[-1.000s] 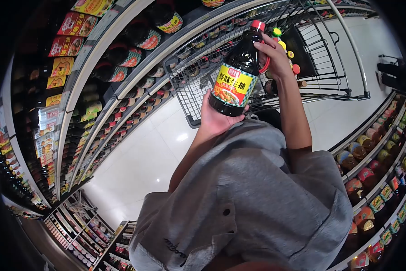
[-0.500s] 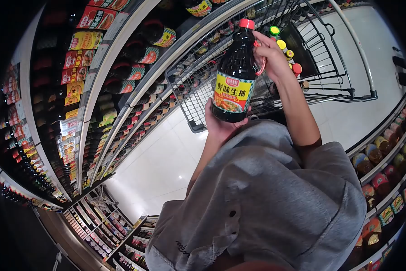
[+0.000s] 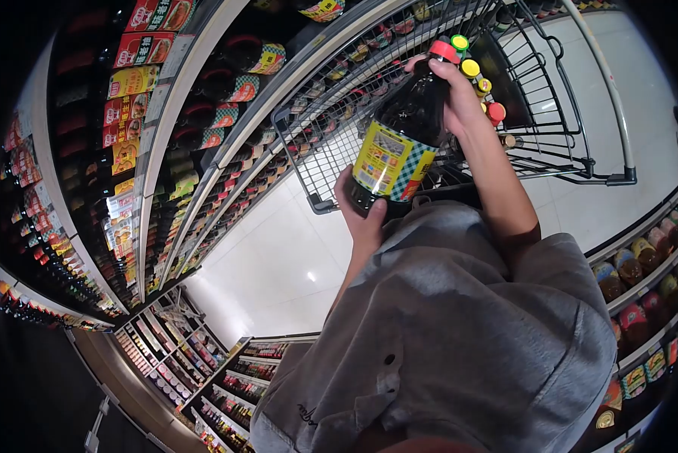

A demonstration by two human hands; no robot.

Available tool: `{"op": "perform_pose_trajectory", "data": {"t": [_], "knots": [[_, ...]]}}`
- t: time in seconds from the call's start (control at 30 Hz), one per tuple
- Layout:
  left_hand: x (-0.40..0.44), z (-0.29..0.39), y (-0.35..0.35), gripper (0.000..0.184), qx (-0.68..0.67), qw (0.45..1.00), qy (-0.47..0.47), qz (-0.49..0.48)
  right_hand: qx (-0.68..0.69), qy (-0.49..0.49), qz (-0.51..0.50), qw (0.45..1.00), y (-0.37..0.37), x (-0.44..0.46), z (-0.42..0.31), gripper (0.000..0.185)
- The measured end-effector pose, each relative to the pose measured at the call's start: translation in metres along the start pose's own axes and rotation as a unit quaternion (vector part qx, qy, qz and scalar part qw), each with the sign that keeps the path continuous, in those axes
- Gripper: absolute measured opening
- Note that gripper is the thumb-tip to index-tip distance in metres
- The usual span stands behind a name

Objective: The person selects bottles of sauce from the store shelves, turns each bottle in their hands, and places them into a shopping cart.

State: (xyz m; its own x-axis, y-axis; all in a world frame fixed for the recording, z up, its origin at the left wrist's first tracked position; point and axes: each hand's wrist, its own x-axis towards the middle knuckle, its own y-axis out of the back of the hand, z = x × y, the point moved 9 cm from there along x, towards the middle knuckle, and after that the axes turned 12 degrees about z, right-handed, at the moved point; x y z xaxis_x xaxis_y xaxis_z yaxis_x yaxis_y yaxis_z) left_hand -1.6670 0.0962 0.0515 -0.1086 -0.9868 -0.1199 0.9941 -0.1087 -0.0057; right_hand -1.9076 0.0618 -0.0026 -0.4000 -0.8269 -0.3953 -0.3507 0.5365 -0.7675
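Note:
A large dark soy sauce bottle [image 3: 395,164] with a red cap and a yellow label is held in front of my body, its top leaning to the right. My right hand [image 3: 459,98] is wrapped around the neck just below the cap. Around the lower part of the bottle closes my left hand [image 3: 363,220], its thumb on the near side. The label's side with small print and a blue-green checked strip faces me. Past the bottle stands a black wire shopping cart [image 3: 309,170], in which bottles with green, yellow and red caps [image 3: 470,69] show beside my right hand.
Shelves of bottles [image 3: 233,90] run along the left, with price strips and printed cards on their edges. More shelves with jars [image 3: 633,264] stand at the right. Pale floor tiles [image 3: 271,264] show between them, and a white cart handle [image 3: 607,90] is at the upper right.
The bottle has been turned from its front label to the small-print side and tilts further right. My right hand has shifted from the red handle to the neck.

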Motion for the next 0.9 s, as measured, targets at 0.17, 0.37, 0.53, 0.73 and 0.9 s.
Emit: {"op": "perform_pose_trajectory", "data": {"t": [0.17,0.37,0.53,0.73,0.9], "knots": [[-0.011,0.022,-0.023,0.093,0.065,0.996,-0.051,-0.021,0.126,-0.002,-0.045,0.991,0.009,0.008,0.000,0.042],[-0.016,0.014,-0.024,0.089,0.101,0.989,-0.104,-0.039,0.160,-0.001,-0.012,0.987,0.015,0.007,0.001,0.049],[-0.018,0.014,-0.021,0.089,0.100,0.989,-0.108,-0.028,0.166,-0.024,-0.051,0.985,0.008,0.005,0.007,0.049],[-0.017,0.012,-0.020,0.089,0.091,0.990,-0.104,-0.034,0.159,-0.016,-0.003,0.987,0.014,0.006,0.008,0.049],[-0.016,0.016,-0.020,0.089,0.095,0.988,-0.111,-0.042,0.176,-0.014,-0.058,0.982,0.010,0.010,0.006,0.049]]}}
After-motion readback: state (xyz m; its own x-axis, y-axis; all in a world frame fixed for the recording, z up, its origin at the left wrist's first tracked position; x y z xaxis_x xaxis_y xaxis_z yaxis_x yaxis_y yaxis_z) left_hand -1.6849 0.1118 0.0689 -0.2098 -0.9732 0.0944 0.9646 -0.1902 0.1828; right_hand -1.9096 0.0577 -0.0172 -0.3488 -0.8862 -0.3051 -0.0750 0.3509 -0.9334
